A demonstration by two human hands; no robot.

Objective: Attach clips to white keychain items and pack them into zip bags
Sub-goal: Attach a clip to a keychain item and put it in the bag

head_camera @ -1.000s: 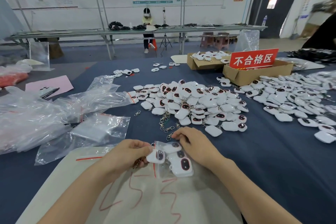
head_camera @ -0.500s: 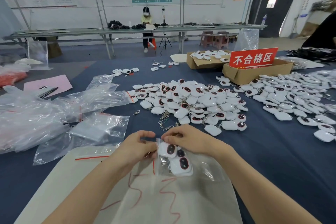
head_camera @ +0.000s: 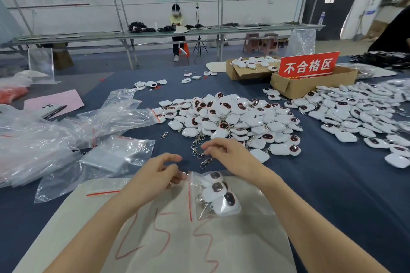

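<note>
Left hand: fingertips pinched on the red-striped mouth edge of a small zip bag. Bag lies flat on a white sheet with red scribbles and holds three white keychain items with clips.

Right hand: fingers loosely curled, thumb and forefinger close together above loose metal clips on the blue tablecloth; cannot tell whether a clip is held.

Beyond: large pile of white keychain items. Empty zip bags at left. Cardboard box with red sign far right.

Three keychains bagged (two cardboard boxes).
</note>
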